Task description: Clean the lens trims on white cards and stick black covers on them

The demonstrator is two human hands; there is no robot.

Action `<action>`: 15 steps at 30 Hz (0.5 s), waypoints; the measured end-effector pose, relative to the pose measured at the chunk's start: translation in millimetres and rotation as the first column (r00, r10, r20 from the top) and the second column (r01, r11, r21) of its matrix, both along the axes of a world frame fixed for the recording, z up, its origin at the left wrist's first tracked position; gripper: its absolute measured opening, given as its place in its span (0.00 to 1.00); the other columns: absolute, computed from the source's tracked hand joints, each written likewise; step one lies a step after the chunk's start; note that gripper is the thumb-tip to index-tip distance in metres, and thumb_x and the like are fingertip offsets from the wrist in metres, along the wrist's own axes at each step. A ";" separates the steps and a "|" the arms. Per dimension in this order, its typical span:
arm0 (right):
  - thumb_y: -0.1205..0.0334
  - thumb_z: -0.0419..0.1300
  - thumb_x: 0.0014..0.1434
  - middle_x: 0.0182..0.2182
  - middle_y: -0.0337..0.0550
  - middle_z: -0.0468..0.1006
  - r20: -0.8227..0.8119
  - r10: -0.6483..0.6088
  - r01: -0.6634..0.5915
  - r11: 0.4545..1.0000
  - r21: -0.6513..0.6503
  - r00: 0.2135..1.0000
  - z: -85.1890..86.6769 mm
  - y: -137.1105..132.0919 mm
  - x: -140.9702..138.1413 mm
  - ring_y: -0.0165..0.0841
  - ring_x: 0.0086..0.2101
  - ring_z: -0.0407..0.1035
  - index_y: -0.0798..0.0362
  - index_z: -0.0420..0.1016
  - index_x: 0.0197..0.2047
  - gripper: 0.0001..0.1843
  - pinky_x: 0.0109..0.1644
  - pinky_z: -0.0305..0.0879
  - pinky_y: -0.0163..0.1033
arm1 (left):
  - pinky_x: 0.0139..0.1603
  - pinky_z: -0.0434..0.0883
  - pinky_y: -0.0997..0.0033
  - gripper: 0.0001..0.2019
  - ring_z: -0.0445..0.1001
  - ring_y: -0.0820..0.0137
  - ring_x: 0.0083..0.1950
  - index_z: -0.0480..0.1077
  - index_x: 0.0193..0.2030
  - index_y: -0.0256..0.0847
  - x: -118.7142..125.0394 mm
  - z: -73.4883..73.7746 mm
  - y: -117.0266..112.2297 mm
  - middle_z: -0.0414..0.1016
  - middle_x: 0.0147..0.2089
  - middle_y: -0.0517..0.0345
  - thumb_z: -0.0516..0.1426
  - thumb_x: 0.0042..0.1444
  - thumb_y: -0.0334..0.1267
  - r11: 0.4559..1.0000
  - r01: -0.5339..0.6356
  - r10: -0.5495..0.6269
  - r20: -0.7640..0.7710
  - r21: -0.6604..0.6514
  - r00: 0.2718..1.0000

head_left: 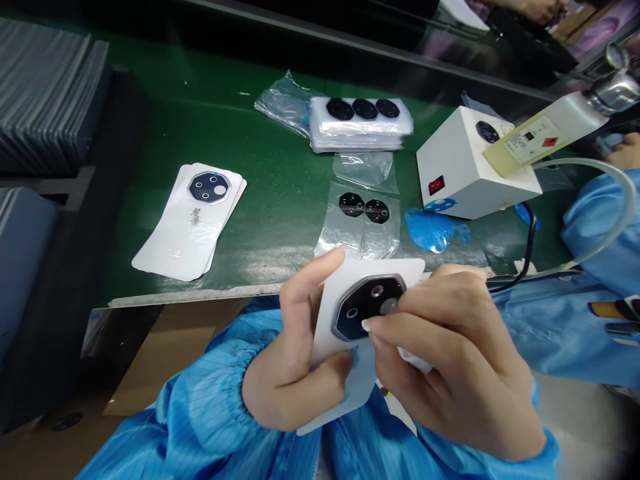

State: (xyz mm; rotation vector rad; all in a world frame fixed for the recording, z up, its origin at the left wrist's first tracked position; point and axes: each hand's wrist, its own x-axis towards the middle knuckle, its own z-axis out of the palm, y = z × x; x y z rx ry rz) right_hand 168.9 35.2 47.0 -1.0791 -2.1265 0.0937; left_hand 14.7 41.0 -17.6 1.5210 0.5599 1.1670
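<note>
Two bare hands on one white card (pixel 373 270), and the left hand (pixel 293 357) has it pinched firmly at the edge, thumb low, fingers up top. The right hand (pixel 453 363) closes in from the other side, fingers together, a fingertip pressing the lower edge of one octagonal camera lens plate (pixel 373 307). That plate sits on the card's face, right between the two hands, with a pale backing sheet (pixel 345 407) showing underneath.

Moving out across the green bench mat (pixel 280 160), we've got a small stack of white cards (pixel 190 223) topped by one more lens plate (pixel 209 188). Further up, three black octagonal pieces (pixel 364 109) ride on a stack of plastic packs (pixel 360 137), and two more black pieces (pixel 364 208) lie in a clear plastic bag (pixel 355 223). One white box (pixel 473 167) with one red rocker switch (pixel 436 185) carries another black piece (pixel 487 131) on top, and blue film scraps (pixel 433 228) lie just beside it.

Off to the right, a clear tube (pixel 617 200) curves past a blue sleeve (pixel 600 227) and a co-worker's hand (pixel 625 152). Grey striped stacks (pixel 45 93) fill the far left.
</note>
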 end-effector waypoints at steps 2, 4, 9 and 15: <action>0.75 0.59 0.53 0.30 0.40 0.71 0.010 0.001 -0.001 1.000 -0.007 1.000 -0.9 0.7 -1.5 0.28 0.30 0.63 0.56 0.71 0.35 0.07 0.37 0.60 0.44 | 0.53 0.74 0.57 0.44 0.71 0.64 0.52 0.36 0.67 0.54 0.8 -0.5 -0.7 0.62 0.56 0.58 0.49 0.46 0.19 0.999 0.045 -0.047 0.067 0.025 0.997; 0.74 0.60 0.53 0.29 0.40 0.72 0.027 -0.007 0.007 1.000 -0.008 1.000 -1.4 1.5 -1.5 0.28 0.29 0.64 0.55 0.71 0.34 0.06 0.37 0.60 0.44 | 0.54 0.73 0.57 0.43 0.69 0.64 0.53 0.36 0.67 0.52 1.7 -1.2 -1.8 0.60 0.57 0.56 0.49 0.47 0.19 0.998 0.051 -0.054 0.074 0.035 0.996; 0.73 0.60 0.52 0.28 0.41 0.73 0.051 -0.032 0.032 0.999 0.011 0.998 -2.9 3.7 -1.4 0.29 0.29 0.66 0.55 0.72 0.32 0.04 0.36 0.60 0.42 | 0.61 0.68 0.59 0.41 0.66 0.64 0.56 0.34 0.67 0.49 3.4 -3.1 -1.8 0.58 0.58 0.56 0.47 0.50 0.20 0.995 0.033 -0.036 0.028 0.090 0.999; 0.74 0.60 0.51 0.27 0.40 0.72 0.035 -0.045 0.044 0.999 0.028 0.998 -6.9 6.2 -4.4 0.28 0.28 0.65 0.56 0.71 0.30 0.05 0.34 0.59 0.41 | 0.65 0.62 0.62 0.38 0.63 0.63 0.59 0.32 0.67 0.42 5.4 -7.3 -0.7 0.55 0.60 0.53 0.48 0.54 0.23 0.993 0.008 -0.005 -0.028 0.118 1.000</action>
